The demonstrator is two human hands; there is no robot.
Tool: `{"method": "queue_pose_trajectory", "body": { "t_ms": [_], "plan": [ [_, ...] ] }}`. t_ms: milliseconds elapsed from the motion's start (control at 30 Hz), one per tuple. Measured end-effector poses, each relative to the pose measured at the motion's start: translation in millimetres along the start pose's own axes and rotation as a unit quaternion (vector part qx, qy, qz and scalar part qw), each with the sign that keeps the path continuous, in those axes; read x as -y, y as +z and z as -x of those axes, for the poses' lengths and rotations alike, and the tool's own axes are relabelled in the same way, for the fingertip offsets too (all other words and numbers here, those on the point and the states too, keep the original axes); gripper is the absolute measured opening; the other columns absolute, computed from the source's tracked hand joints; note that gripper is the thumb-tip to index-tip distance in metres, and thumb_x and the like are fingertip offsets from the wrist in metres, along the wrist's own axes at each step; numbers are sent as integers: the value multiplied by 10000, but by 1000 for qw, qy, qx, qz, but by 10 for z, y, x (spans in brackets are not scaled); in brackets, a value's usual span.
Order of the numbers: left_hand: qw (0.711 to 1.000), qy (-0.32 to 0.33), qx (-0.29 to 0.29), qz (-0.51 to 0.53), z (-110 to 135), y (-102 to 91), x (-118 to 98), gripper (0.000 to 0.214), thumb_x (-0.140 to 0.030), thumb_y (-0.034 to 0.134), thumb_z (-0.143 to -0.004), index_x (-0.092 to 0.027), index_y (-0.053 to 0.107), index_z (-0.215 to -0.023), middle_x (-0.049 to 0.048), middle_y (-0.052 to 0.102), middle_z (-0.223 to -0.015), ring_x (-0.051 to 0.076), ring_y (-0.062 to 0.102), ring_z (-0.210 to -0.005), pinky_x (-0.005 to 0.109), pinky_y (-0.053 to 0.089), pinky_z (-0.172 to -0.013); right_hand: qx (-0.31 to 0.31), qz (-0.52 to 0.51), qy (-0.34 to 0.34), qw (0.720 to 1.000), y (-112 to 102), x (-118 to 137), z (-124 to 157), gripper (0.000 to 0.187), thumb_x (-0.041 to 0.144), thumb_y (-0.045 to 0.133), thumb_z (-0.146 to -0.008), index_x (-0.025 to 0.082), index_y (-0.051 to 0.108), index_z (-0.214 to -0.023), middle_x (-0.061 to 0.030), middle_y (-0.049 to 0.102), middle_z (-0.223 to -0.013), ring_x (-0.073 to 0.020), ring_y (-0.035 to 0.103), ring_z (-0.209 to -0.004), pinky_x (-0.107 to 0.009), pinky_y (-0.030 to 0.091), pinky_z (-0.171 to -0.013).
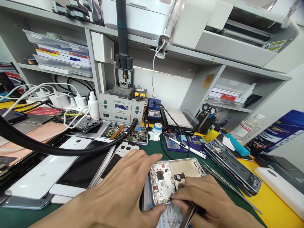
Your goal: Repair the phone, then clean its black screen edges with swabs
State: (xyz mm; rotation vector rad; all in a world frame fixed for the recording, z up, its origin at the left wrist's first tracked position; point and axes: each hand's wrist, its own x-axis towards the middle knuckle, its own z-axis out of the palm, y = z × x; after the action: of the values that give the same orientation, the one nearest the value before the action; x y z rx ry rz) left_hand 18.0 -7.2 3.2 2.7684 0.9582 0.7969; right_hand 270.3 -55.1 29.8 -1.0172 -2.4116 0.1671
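An opened phone frame (163,186) with a white inner side lies in front of me, its parts exposed. My left hand (123,183) is spread around its left end, forefinger by the far edge and thumb by the near corner. Whether those fingertips press on the frame I cannot tell. A pair of tweezers (188,215) is pinched in my right hand (201,196), which rests over the frame's near side. Their tips are near the frame's lower edge, partly hidden by my fingers. A small black connector piece (179,176) sits on the frame. Beneath is a bluish clear sheet (169,218).
Phone panels (47,167) crowd the left, crossed by a thick black hose (78,153). Behind are a hot-air station (122,107), a tray of circuit parts (140,136) and a white brush (185,145). Stacked phone frames (234,167) and a long metal tool (232,186) lie right.
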Motion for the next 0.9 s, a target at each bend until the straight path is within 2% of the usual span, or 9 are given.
{"method": "queue_pose_trajectory", "body": {
  "t_ms": [167, 300, 500, 667, 733, 800, 900],
  "plan": [
    [1000, -1, -5, -6, -22, -6, -17, 856, -448, 710, -775, -170, 255, -1445, 220, 609, -1318, 424, 568, -1270, 635, 515, -985, 12, 10, 8, 1000, 7, -13, 33, 189, 107, 596, -933, 242, 698, -1019, 17, 757, -840, -162, 745, -836, -276, 528, -786],
    [1000, -8, -4, 1, -12, -6, -24, 859, -456, 716, -779, -168, 265, -1450, 222, 609, -1325, 429, 564, -1277, 657, 511, -987, 21, 12, 10, 1000, 26, -34, 55, 162, 113, 611, -934, 234, 687, -1011, 10, 739, -831, -169, 724, -810, -292, 524, -784],
    [999, -38, 25, 13, -4, -21, -41, 852, -490, 708, -778, -145, 322, -1455, 263, 585, -1367, 466, 542, -1301, 693, 507, -977, 20, 14, 7, 1000, 29, -33, 64, 157, 85, 585, -932, 211, 669, -975, -4, 695, -779, -166, 671, -722, -290, 501, -674],
    [998, -47, 36, 27, 3, -1, -13, 858, -536, 670, -803, -139, 310, -1474, 284, 556, -1393, 487, 516, -1320, 699, 490, -994, 19, 11, 4, 1000, 20, -27, 44, 146, 97, 592, -935, 217, 672, -958, -3, 703, -770, -165, 682, -704, -288, 502, -661],
    [999, -37, 17, 26, 23, 21, 6, 881, -527, 686, -797, -168, 268, -1485, 256, 563, -1391, 465, 524, -1318, 666, 499, -1005, -3, 5, -3, 1000, 20, -26, 53, 156, 121, 622, -931, 241, 676, -1015, 3, 722, -788, -170, 702, -716, -285, 509, -669],
    [999, -27, -15, 24, 48, 39, 22, 900, -487, 719, -772, -214, 246, -1487, 204, 575, -1384, 424, 536, -1313, 606, 505, -1030, -50, 0, 8, 999, 18, -38, 78, 217, 172, 644, -928, 271, 664, -1120, -2, 733, -829, -182, 712, -736, -282, 519, -672],
    [997, -3, -69, 14, 70, 34, 34, 905, -423, 742, -743, -239, 260, -1486, 138, 589, -1378, 358, 542, -1310, 493, 482, -1083, -157, -15, 74, 985, -13, -102, 126, 221, 211, 599, -958, 311, 659, -1145, -14, 709, -894, -191, 689, -761, -265, 517, -635]
  ]
}}
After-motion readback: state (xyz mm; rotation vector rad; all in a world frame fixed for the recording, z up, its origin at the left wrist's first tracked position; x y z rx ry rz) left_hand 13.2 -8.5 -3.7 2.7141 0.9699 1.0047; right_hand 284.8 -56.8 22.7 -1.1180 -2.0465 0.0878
